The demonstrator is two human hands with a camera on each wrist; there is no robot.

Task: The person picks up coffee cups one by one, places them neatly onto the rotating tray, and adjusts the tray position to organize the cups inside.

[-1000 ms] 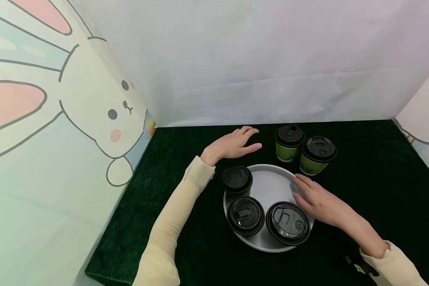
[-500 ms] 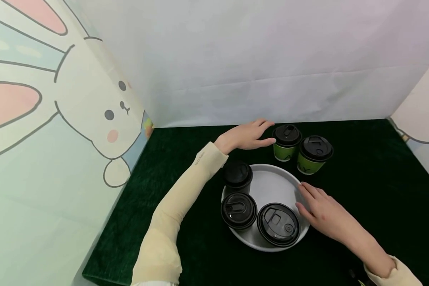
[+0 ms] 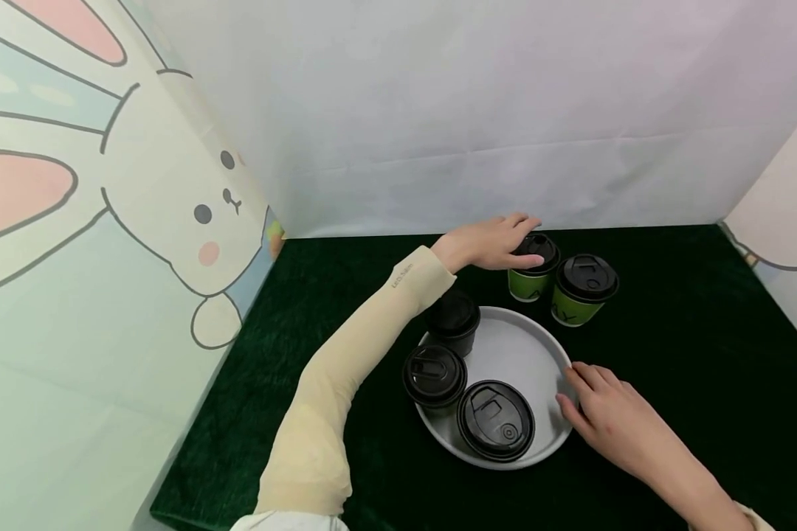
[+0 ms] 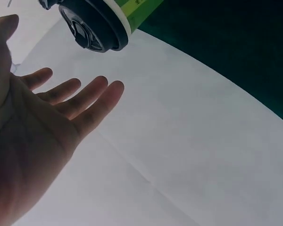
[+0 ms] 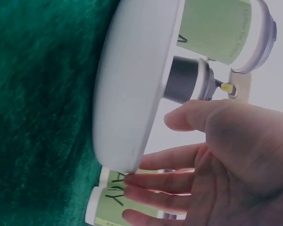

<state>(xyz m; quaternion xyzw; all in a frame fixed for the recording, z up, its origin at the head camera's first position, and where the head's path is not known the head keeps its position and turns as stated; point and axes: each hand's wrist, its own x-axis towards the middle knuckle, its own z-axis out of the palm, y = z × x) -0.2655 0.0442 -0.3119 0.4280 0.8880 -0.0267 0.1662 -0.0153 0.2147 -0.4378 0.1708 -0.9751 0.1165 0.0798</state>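
Observation:
My left hand [image 3: 494, 242] reaches to the far side of the table, fingers spread, overlapping the black lid of a green paper coffee cup [image 3: 525, 286]. In the left wrist view, its fingers [image 4: 92, 103] are apart from the lidded cup [image 4: 92, 28]. Against the right rim of a round grey tray [image 3: 514, 346] lies my right hand [image 3: 614, 420], fingers nearly straight. Its thumb [image 5: 181, 117] is by the rim in the right wrist view. Three black-lidded cups stand on the tray: a dark cup [image 3: 453, 317], a left cup [image 3: 435, 375] and a front cup [image 3: 496, 420].
A second green cup [image 3: 574, 306] stands beside the first, behind the tray. Dark green velvet cloth [image 3: 691, 332] covers the table. A white backdrop [image 3: 478, 147] rises at its far edge, and a panel with a rabbit drawing [image 3: 173, 192] stands at the left.
My left hand has moved right to the far green cup. The tray has turned clockwise with its three cups, while my right hand has moved nearer along the rim.

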